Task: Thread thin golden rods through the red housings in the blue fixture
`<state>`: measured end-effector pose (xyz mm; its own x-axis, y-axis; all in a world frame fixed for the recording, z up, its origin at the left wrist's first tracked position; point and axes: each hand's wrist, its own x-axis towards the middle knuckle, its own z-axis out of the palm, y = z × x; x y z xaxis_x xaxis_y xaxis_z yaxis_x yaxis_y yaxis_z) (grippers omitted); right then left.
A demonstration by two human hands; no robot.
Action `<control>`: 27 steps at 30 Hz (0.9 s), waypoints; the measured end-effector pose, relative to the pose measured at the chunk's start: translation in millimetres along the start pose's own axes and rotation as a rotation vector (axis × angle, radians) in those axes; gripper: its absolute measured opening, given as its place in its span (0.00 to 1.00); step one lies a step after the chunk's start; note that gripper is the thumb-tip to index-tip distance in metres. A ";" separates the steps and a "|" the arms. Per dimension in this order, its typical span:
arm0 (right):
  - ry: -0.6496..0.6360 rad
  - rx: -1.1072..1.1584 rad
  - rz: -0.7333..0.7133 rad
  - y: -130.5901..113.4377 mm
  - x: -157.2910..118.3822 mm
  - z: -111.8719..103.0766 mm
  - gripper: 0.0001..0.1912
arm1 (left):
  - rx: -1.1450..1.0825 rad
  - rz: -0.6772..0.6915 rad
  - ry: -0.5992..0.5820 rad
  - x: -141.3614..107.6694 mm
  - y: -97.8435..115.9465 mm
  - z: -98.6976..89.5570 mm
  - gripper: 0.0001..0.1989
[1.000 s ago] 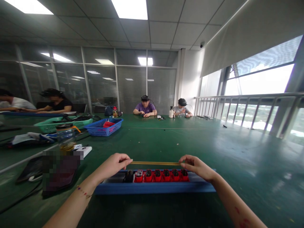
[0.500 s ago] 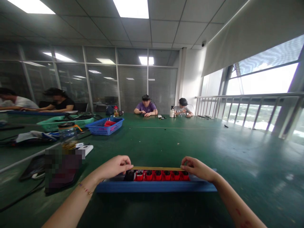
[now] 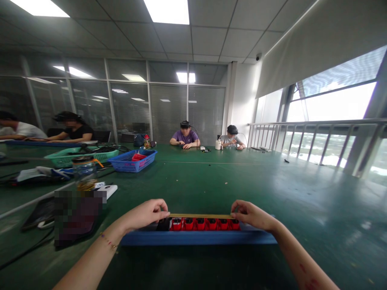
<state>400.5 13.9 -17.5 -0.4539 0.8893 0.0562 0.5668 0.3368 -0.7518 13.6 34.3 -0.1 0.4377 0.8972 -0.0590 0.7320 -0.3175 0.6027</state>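
Note:
A thin yellowish strip (image 3: 199, 216) spans between my two hands along the far side of a row of several red blocks (image 3: 200, 224) with black tops. My left hand (image 3: 152, 212) pinches the strip's left end, and my right hand (image 3: 246, 211) pinches its right end. The blocks sit in a long blue tray (image 3: 199, 238), whose near wall faces me. At the row's left end is a black piece (image 3: 163, 224), partly beneath my left fingers.
On the left lie a dark phone-like item (image 3: 80, 219), a glass jar (image 3: 84, 171), a blue basket (image 3: 133, 163) and a green basket (image 3: 65, 158). Several people sit at the far and left sides of the green table (image 3: 256, 173).
Both hands still hold the strip over the blocks, with only a very slight shift. The whole view has moved a little.

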 end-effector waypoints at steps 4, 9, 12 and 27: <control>-0.008 -0.013 -0.028 2.4 0.6 0.5 0.17 | -0.008 0.000 -0.014 -1.4 2.5 -0.1 0.22; -0.050 -0.015 -0.021 -0.1 -0.2 1.0 0.19 | -0.036 0.021 -0.052 -5.4 10.3 -1.9 0.21; -0.076 0.015 -0.017 -2.4 -0.9 0.9 0.20 | -0.052 0.043 -0.060 -5.4 11.2 -2.0 0.20; -0.021 -0.186 0.047 12.5 -0.2 -6.1 0.26 | -0.049 0.007 -0.054 -3.7 11.0 -1.6 0.22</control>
<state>411.9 19.8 -22.9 -0.4366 0.8996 0.0086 0.7046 0.3478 -0.6185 19.2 28.0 8.0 0.4717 0.8765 -0.0966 0.7030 -0.3077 0.6411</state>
